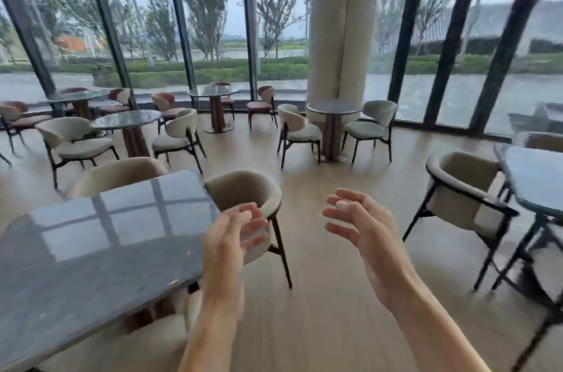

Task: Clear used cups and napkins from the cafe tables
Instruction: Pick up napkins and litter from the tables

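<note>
Both forearms extend forward: left hand [234, 230] and right hand [358, 224] hold nothing, fingers loosely spread. No cups or napkins visible; bench [91, 265] at 9 o'clock carries none. Expect light, crushable items; grip cup walls gently.

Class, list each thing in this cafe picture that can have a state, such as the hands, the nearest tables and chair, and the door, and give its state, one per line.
left hand: raised, fingers loosely curled, holding nothing
right hand: raised, fingers loosely curled, holding nothing
near table: no cups or napkins visible on it
right table: visible part bare
near chair: unoccupied, beside the near table
glass door: appears closed; blurred
</note>
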